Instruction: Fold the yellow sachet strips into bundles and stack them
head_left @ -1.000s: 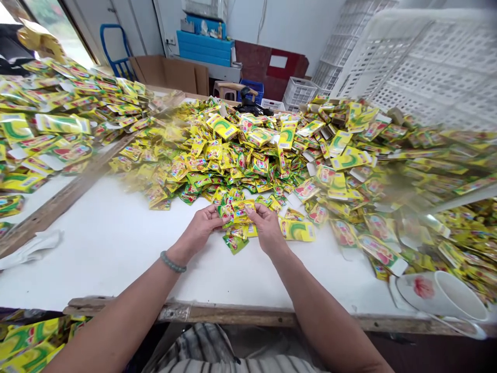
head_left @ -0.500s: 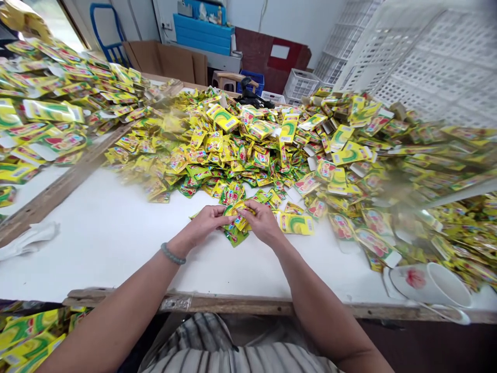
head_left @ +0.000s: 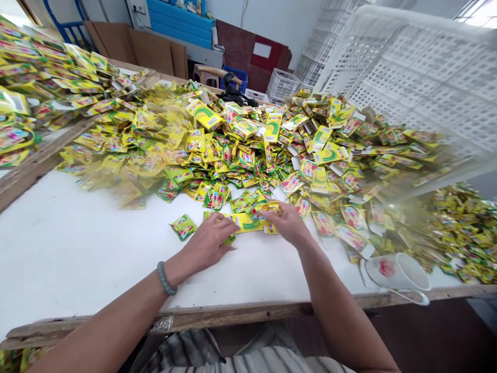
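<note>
1. White tabletop point(head_left: 116, 269); landmark, the flat yellow-and-green printed cardboard box point(head_left: 248, 223).
2. My right hand point(head_left: 289, 223), at the box's right end, pinches a glossy yellow foil packet point(head_left: 269, 208), thumb and fingers nearly together.
3. My left hand point(head_left: 212, 239), at its left end, fingers half curled; I cannot tell whether they hold anything.
4. Likely faults: slick foil slipping from my shallow pinch; the loose heap of packets point(head_left: 229, 150) behind the box sliding onto it if nudged.
</note>
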Demonstrator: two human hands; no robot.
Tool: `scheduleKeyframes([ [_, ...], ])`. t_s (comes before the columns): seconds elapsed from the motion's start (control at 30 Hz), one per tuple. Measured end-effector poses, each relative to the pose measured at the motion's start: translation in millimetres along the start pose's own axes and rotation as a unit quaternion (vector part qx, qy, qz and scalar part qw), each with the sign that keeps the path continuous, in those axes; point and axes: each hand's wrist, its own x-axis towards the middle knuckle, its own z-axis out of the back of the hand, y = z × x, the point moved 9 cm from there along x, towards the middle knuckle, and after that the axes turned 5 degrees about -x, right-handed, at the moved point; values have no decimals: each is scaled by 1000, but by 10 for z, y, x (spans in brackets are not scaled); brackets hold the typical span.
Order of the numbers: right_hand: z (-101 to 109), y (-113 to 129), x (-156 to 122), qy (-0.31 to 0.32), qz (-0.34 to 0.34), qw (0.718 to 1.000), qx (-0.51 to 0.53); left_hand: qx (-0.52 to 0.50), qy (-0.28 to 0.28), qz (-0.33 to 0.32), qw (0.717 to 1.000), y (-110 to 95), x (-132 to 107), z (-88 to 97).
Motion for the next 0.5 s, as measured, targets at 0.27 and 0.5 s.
scheduleKeyframes([
  [0.27, -396, 207, 62, 187, 110, 915, -340, 172, -84, 97, 977, 367, -66, 318],
  [0.5, -692, 301, -35, 172, 186, 908, -333, -16, -147, 249, 957, 646, -178, 450],
])
